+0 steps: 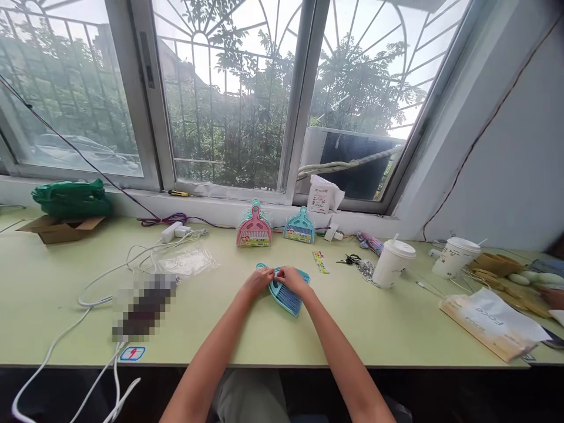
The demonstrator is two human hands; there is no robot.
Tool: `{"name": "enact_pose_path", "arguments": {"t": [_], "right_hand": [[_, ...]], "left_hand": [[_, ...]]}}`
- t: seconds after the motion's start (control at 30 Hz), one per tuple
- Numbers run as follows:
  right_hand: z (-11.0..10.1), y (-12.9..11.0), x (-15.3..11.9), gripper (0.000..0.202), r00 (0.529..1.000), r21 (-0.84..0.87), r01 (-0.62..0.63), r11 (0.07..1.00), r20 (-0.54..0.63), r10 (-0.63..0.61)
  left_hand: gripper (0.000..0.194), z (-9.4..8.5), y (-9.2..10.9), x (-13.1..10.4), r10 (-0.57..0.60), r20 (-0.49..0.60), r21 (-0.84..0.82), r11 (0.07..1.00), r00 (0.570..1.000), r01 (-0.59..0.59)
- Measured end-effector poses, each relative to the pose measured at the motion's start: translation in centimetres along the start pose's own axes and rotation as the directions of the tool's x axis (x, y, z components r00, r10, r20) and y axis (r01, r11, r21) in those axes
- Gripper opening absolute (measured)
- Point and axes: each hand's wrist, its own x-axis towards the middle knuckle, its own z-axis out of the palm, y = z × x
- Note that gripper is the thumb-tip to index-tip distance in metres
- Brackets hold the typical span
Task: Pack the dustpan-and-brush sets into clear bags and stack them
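A small teal dustpan and brush set (288, 296) lies tilted on the green table in front of me. My left hand (259, 281) grips it near the handle end, fingers closed. My right hand (291, 278) is pinched on its upper part, close to the left hand, and hides some of it. Behind stand several pink and teal dustpan sets (254, 229) packed upright together, and beside them a teal set (299, 226) leans by the wall. A yellow-green label strip (321, 262) lies to the right of my hands.
White cables (94, 294) and a clear plastic bag (189, 261) spread on the left. Keys (351, 259), a white cup (393, 263), another cup (456, 257) and a tissue pack (493, 320) stand or lie on the right. A cardboard box (64, 229) sits far left.
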Motion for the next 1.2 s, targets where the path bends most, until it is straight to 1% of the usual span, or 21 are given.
{"name": "enact_pose_path", "arguments": {"t": [0.13, 0.23, 0.3, 0.33, 0.37, 0.4, 0.43, 0.47, 0.57, 0.63, 0.67, 0.7, 0.77, 0.83, 0.93, 1.0, 1.03, 1.07, 1.13, 1.17, 1.2], "right_hand": [[-0.2, 0.1, 1.0, 0.01, 0.998, 0.016, -0.013, 1.0, 0.068, 0.012], [0.0, 0.1, 1.5, 0.01, 0.998, 0.05, -0.029, 0.998, 0.06, 0.026], [0.1, -0.2, 1.8, 0.012, 0.999, 0.073, -0.041, 0.996, 0.014, 0.04], [0.1, -0.5, 2.0, 0.014, 0.999, 0.081, -0.048, 0.996, -0.019, 0.05], [0.2, -0.8, 2.2, 0.014, 0.997, 0.085, -0.057, 0.995, -0.049, 0.062], [0.3, -1.3, 2.4, 0.015, 0.994, 0.084, -0.067, 0.994, -0.075, 0.074], [0.4, -1.8, 2.6, 0.016, 0.992, 0.077, -0.079, 0.994, -0.095, 0.086], [0.6, -2.3, 2.9, 0.016, 0.988, 0.068, -0.096, 0.993, -0.112, 0.103], [1.3, -3.6, 3.5, 0.018, 0.974, 0.031, -0.166, 0.986, -0.154, 0.168], [1.8, -4.0, 3.6, 0.018, 0.974, -0.007, -0.176, 0.984, -0.147, 0.173], [2.0, -4.0, 3.6, 0.018, 0.977, -0.03, -0.16, 0.987, -0.148, 0.154], [2.2, -4.0, 3.5, 0.019, 0.979, -0.055, -0.139, 0.989, -0.16, 0.129], [2.2, -3.9, 3.3, 0.022, 0.975, -0.114, -0.106, 0.988, -0.207, 0.08], [2.0, -4.1, 3.2, 0.026, 0.98, -0.216, -0.073, 0.974, -0.196, 0.03], [1.2, -5.0, 3.7, 0.027, 0.998, -0.385, 0.037, 0.922, -0.031, -0.053], [0.6, -5.6, 4.3, 0.026, 0.996, -0.425, 0.09, 0.901, 0.058, -0.072], [0.4, -5.8, 4.5, 0.026, 0.995, -0.418, 0.088, 0.904, 0.075, -0.062], [0.2, -5.9, 4.6, 0.027, 0.998, -0.392, 0.057, 0.918, 0.057, -0.038], [0.3, -5.8, 4.6, 0.03, 0.997, -0.285, -0.057, 0.957, -0.065, 0.04], [0.5, -5.7, 4.5, 0.032, 0.985, -0.201, -0.117, 0.973, -0.15, 0.088], [0.7, -5.5, 4.3, 0.032, 0.97, -0.115, -0.149, 0.982, -0.212, 0.122]], "left_hand": [[0.019, -0.5, -0.1, -0.4, 0.036, -0.029, 0.02, 0.999, 0.999, -0.035], [0.02, -0.7, -0.2, -0.7, 0.034, -0.073, 0.018, 0.999, 0.997, -0.032], [0.026, -0.5, -0.2, -0.9, -0.044, -0.158, 0.016, 0.999, 0.986, 0.048], [0.033, -0.3, -0.3, -0.9, -0.126, -0.225, 0.001, 0.992, 0.966, 0.129], [0.041, 0.0, -0.4, -0.9, -0.232, -0.3, -0.038, 0.972, 0.925, 0.231], [0.051, 0.3, -0.6, -0.9, -0.35, -0.363, -0.107, 0.936, 0.864, 0.334], [0.059, 0.7, -0.9, -0.8, -0.461, -0.395, -0.206, 0.887, 0.794, 0.413], [0.066, 1.1, -1.3, -0.7, -0.563, -0.392, -0.322, 0.825, 0.727, 0.465], [0.074, 2.0, -2.5, -0.4, -0.816, -0.278, -0.622, 0.555, 0.507, 0.552], [0.073, 2.0, -2.9, -0.4, -0.911, -0.174, -0.72, 0.377, 0.374, 0.583], [0.073, 2.0, -3.0, -0.4, -0.933, -0.129, -0.738, 0.317, 0.336, 0.596], [0.073, 1.9, -3.0, -0.4, -0.943, -0.094, -0.742, 0.28, 0.319, 0.609], [0.073, 1.7, -2.9, -0.5, -0.95, -0.059, -0.735, 0.249, 0.306, 0.631], [0.074, 1.7, -2.8, -0.6, -0.95, -0.034, -0.749, 0.23, 0.311, 0.621], [0.079, 1.9, -3.1, -0.6, -0.928, 0.059, -0.8, 0.177, 0.369, 0.573], [0.085, 1.9, -3.4, -0.5, -0.92, 0.095, -0.832, 0.137, 0.38, 0.538], [0.088, 1.8, -3.5, -0.5, -0.922, 0.101, -0.851, 0.114, 0.373, 0.513], [0.091, 1.7, -3.5, -0.4, -0.925, 0.116, -0.872, 0.08, 0.362, 0.483], [0.09, 1.4, -3.2, -0.2, -0.913, 0.178, -0.915, -0.016, 0.366, 0.404], [0.085, 1.2, -2.8, -0.1, -0.888, 0.245, -0.924, -0.091, 0.39, 0.372], [0.074, 1.1, -2.4, 0.1, -0.841, 0.297, -0.934, -0.158, 0.452, 0.319]]}}
